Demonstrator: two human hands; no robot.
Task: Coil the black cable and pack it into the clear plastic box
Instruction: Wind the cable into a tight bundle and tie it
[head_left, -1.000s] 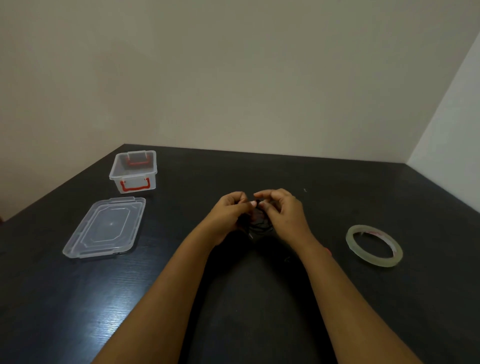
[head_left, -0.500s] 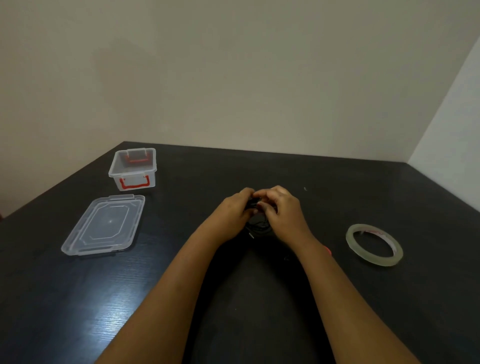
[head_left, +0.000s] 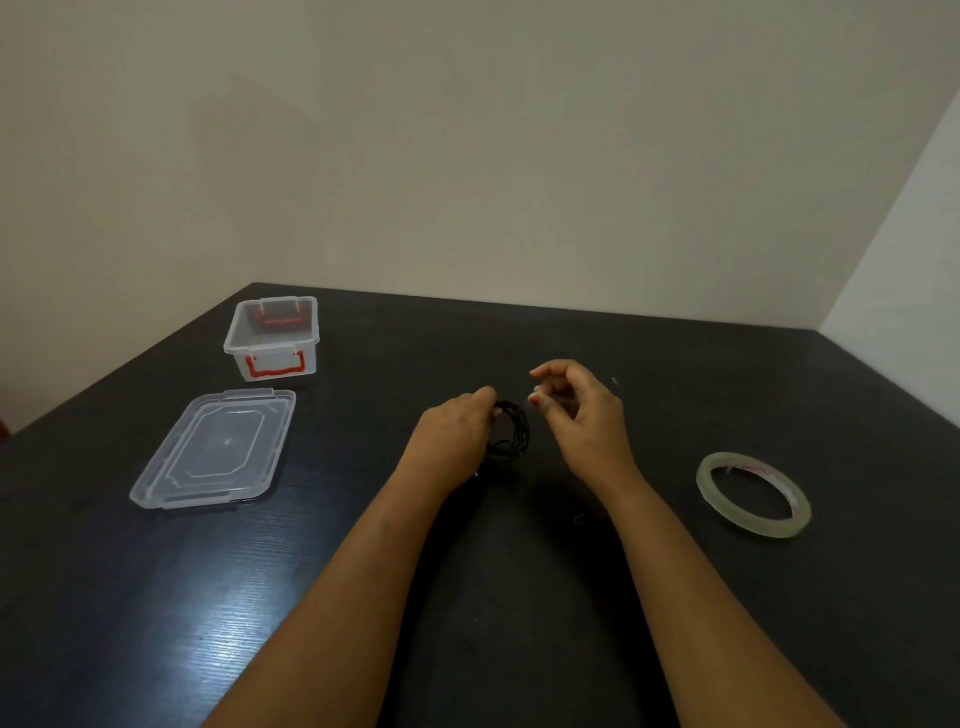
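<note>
A black cable (head_left: 510, 432), wound into a small round coil of several loops, was held at its left edge by the left hand (head_left: 453, 437) above a dark table (head_left: 519, 597). The fingertips (head_left: 491, 399) of that hand were closed on the near-left arc of the coil, and the rest of the loops stood out to the right of them, in the gap between the two hands. The coil was seen almost face-on, tilted slightly, its ring being a little taller than wide, with the long axis running from the fingers' level down toward the table. No free end of the cable could be made out against the dark surface.

The right hand (head_left: 584, 421) was held just to the right of the coil and apart from it. Its thumb and forefinger (head_left: 545, 371) were curled toward each other with a gap left between them, and nothing was seen pinched there; the remaining fingers were loosely bent.

Well to the left of the left fingers, a clear plastic box (head_left: 271, 336) with red handles was seen uncovered at the far side of the table, with its clear lid (head_left: 214, 448) laid flat nearer the viewer. Well to the right of the right fingers, a roll of clear tape (head_left: 753, 493) was laid flat.
</note>
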